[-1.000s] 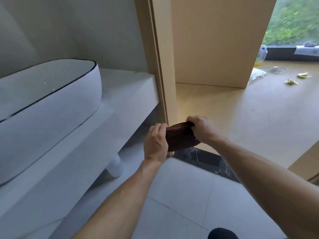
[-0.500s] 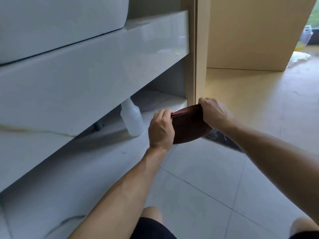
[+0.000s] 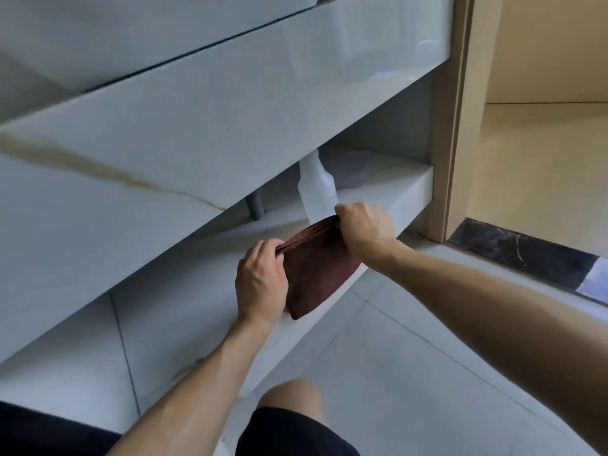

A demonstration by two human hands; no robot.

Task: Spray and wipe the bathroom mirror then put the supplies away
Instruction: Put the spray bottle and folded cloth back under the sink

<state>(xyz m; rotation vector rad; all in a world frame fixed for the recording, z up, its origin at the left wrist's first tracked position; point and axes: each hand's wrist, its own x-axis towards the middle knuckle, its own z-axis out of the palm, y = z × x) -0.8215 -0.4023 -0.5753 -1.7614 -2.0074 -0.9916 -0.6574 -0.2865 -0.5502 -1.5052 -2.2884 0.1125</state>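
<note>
step: stowing folded brown cloth [image 3: 316, 274] | left hand [image 3: 261, 284] pinching near top corner, right hand [image 3: 363, 228] gripping far corner | cloth held just over lower shelf [image 3: 388, 189], in front of white spray bottle [image 3: 316, 189] | advice: keep folds together, lay flat beside bottle without tipping it

Both hands [image 3: 261, 284] carried folded cloth [image 3: 317, 271] lower, toward shelf [image 3: 378, 205] beside bottle [image 3: 316, 189].
</note>
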